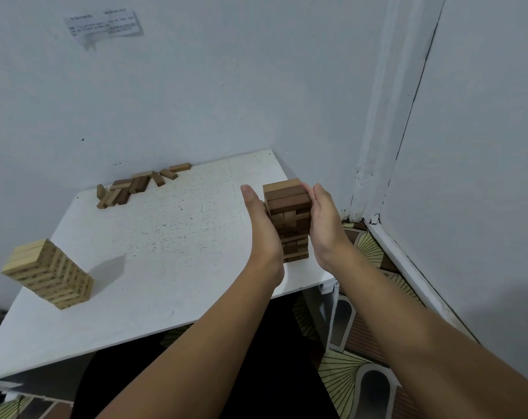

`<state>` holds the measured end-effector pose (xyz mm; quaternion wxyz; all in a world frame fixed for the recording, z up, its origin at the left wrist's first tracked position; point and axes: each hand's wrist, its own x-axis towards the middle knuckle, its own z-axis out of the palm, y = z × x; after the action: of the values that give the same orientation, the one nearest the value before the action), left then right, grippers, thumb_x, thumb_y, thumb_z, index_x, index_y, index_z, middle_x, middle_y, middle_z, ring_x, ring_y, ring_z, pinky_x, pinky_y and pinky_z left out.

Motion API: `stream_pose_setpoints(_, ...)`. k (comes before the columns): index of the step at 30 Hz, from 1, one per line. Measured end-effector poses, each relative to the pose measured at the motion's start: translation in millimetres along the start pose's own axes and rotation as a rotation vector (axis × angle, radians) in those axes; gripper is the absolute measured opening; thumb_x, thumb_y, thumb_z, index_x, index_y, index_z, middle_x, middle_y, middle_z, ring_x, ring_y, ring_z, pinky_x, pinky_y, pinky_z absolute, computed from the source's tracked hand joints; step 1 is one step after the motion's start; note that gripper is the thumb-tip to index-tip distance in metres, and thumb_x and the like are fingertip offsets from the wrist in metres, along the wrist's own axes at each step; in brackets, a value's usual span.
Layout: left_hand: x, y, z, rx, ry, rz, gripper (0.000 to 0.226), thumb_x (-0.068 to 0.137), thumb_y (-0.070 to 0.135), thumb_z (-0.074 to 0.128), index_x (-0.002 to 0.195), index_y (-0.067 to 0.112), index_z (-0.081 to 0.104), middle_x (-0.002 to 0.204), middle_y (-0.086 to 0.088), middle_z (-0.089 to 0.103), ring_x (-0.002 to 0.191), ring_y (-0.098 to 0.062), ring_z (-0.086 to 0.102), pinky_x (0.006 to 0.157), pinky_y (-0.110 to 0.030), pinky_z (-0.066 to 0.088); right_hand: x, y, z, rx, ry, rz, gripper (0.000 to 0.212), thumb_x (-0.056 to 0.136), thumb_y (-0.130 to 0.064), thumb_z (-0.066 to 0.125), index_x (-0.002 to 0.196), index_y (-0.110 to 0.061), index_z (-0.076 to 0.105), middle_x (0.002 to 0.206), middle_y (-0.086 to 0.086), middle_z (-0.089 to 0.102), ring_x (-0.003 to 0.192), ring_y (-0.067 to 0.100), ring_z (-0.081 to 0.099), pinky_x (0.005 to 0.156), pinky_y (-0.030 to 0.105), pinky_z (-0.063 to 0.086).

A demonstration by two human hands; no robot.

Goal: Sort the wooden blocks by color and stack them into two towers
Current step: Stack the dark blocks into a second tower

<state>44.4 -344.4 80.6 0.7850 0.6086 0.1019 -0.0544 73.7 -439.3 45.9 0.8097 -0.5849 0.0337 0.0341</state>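
A dark brown block tower (289, 220) stands near the right edge of the white table (172, 237). My left hand (261, 225) presses flat against its left side and my right hand (324, 219) against its right side, fingers straight, squeezing the tower between both palms. A light-coloured block tower (49, 273) stands at the table's front left, apart from my hands. A loose pile of brown and tan blocks (138, 186) lies along the back edge by the wall.
The table sits in a corner, with walls directly behind and to the right. A paper note (104, 25) is stuck on the back wall. Patterned floor (356, 358) shows below the table's right side.
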Motion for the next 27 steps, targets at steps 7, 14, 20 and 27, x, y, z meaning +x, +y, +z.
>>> stream_pose_setpoints(7, -1.2, -1.0, -0.1, -0.043, -0.044, 0.021, 0.090, 0.093, 0.083, 0.009, 0.109, 0.028, 0.078, 0.111, 0.002, 0.079, 0.108, -0.014, 0.073, 0.111, -0.046, 0.049, 0.5, 5.5, 2.8, -0.005, -0.004, -0.009, 0.058, 0.112, -0.044, 0.016, 0.111, -0.027, 0.072, 0.106, -0.003, 0.079, 0.098, 0.007, 0.074, 0.079, 0.026, 0.054)
stream_pose_setpoints(14, 14.8, -16.0, -11.6, -0.041, -0.020, -0.020, 0.109, 0.079, 0.098, 0.010, 0.155, 0.028, 0.047, 0.156, 0.004, 0.052, 0.146, -0.016, 0.046, 0.115, -0.039, 0.035, 3.4, 15.3, -4.6, -0.007, 0.095, -0.037, 0.062, 0.105, -0.060, 0.022, 0.142, -0.027, 0.059, 0.143, -0.003, 0.063, 0.134, 0.009, 0.055, 0.113, 0.037, 0.044)
stream_pose_setpoints(20, 19.4, -38.1, -23.6, -0.079, 0.033, -0.092, 0.136, 0.055, 0.109, 0.018, 0.166, 0.030, 0.015, 0.173, 0.008, 0.015, 0.160, -0.015, 0.010, 0.130, -0.048, 0.003, 5.1, 44.2, -14.3, -0.003, 0.095, 0.076, 0.108, 0.074, -0.089, 0.034, 0.159, -0.023, 0.037, 0.162, -0.002, 0.042, 0.151, 0.013, 0.034, 0.127, 0.049, 0.021)
stream_pose_setpoints(27, 20.6, -60.9, -26.3, 0.019, -0.059, -0.036, 0.124, 0.060, 0.111, 0.016, 0.147, 0.033, 0.057, 0.144, 0.008, 0.063, 0.141, -0.011, 0.049, 0.127, -0.048, 0.022, -1.3, 51.6, -12.7, -0.023, 0.085, 0.072, 0.069, 0.107, -0.063, 0.010, 0.124, -0.032, 0.070, 0.124, -0.007, 0.073, 0.127, 0.010, 0.060, 0.117, 0.041, 0.038)
